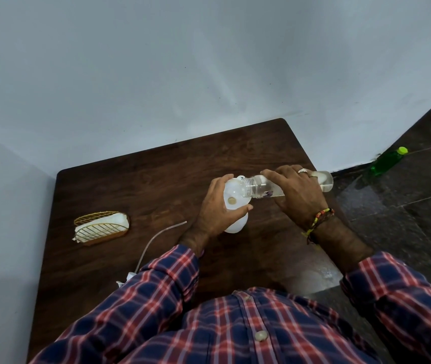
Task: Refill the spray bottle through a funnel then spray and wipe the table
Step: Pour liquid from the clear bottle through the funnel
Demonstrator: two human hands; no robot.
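White plastic, that is the spray bottle, standing near the middle of the dark wooden bench with a white funnel seated in its neck. My left hand curls round the funnel and the top of the bottle, thumb across the near side. My right hand grips a clear bottle tipped on its side, its open threaded mouth over the funnel's bowl and its base pointing right, past the bench edge. Whether liquid is running I cannot tell. Near my left sleeve lies the sprayer head, partly hidden, its thin dip tube curving toward the far right. Well to the left sits a gold wire holder with white napkins in it. On the dark stone floor at far right lies a green bottle with a yellow-green cap
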